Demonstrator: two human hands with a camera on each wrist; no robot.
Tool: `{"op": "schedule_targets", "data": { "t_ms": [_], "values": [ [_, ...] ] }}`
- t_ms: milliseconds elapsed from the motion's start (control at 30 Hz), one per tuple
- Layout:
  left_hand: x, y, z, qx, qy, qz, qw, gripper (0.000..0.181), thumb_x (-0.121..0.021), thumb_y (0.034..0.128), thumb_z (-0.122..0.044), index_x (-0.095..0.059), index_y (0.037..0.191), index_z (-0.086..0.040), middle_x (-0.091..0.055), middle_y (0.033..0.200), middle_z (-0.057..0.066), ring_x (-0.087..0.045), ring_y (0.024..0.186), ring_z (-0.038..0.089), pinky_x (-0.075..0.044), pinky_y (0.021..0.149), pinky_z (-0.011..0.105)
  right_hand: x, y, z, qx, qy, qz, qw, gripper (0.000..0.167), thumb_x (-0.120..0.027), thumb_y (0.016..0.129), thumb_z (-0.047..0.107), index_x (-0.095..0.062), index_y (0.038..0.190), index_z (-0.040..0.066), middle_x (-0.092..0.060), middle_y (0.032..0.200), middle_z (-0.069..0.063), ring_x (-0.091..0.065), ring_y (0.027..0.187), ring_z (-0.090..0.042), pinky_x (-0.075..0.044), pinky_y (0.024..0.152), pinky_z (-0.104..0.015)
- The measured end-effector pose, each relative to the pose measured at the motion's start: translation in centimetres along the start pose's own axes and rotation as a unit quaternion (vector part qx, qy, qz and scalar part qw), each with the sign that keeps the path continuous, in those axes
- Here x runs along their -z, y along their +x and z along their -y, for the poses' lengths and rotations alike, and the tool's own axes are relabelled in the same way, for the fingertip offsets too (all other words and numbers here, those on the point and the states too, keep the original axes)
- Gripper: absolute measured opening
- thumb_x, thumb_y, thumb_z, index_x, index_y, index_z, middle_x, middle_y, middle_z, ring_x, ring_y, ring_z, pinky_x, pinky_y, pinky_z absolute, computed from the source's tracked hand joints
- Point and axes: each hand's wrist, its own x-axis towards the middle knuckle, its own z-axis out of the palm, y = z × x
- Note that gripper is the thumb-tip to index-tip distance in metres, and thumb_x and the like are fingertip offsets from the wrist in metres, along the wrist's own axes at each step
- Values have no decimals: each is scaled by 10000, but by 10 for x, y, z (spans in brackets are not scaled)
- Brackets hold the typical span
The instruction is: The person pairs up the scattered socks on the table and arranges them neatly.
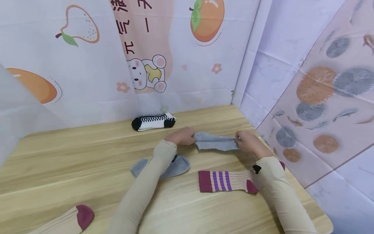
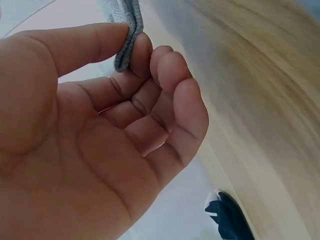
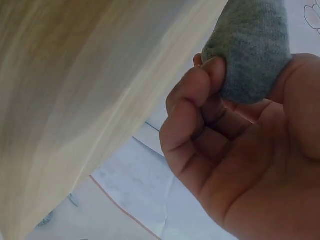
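Observation:
A grey sock (image 1: 216,142) is stretched sideways between both hands, just above the table. My left hand (image 1: 182,136) pinches its left end; in the left wrist view the folded grey edge (image 2: 129,45) sits between thumb and forefinger. At the other end my right hand (image 1: 248,142) pinches the sock, whose rounded grey tip (image 3: 255,55) shows in the right wrist view. Another grey sock (image 1: 178,166) lies on the table, partly covered by the left forearm. Below the right hand lies a cream sock (image 1: 238,180) with purple stripes and maroon ends, partly behind the right sleeve.
A black-and-white checkered sock (image 1: 154,122) lies at the table's back edge. At the front left, a cream sock with a maroon end (image 1: 84,217) runs out of view. The wooden table (image 1: 111,152) meets printed curtains (image 1: 187,74) behind and to the right.

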Motion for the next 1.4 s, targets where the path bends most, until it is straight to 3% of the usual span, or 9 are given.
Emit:
{"op": "schedule_targets", "data": {
  "t_ms": [400, 1133, 1400],
  "values": [
    [11, -28, 11, 139, -311, -154, 9993, 333, -555, 1006, -229, -440, 713, -118, -401, 651, -25, -385, 570, 110, -343, 560, 264, -2, 7, 14, 370, -81, -103, 9992, 91, -642, 923, 46, -666, 884, -33, -674, 832, -126, -628, 776, -274, -516, 744, -470],
    [21, -57, 19, 31, -487, -365, 9981, 329, -543, 1000, -182, -462, 689, -113, -412, 641, -23, -396, 548, 104, -349, 545, 255, -4, 1, 34, 420, -43, -313, 9986, 100, -619, 965, 76, -645, 1016, -7, -692, 904, -131, -645, 791, -258, -518, 725, -457],
    [24, -72, 23, 235, -365, -388, 9983, 305, -557, 1001, -200, -491, 718, -109, -429, 659, -19, -414, 562, 112, -351, 545, 259, -6, 1, 42, 621, 134, -450, 9970, 79, -641, 951, 79, -645, 1000, 17, -686, 870, -96, -626, 743, -214, -524, 692, -429]
  ]
}}
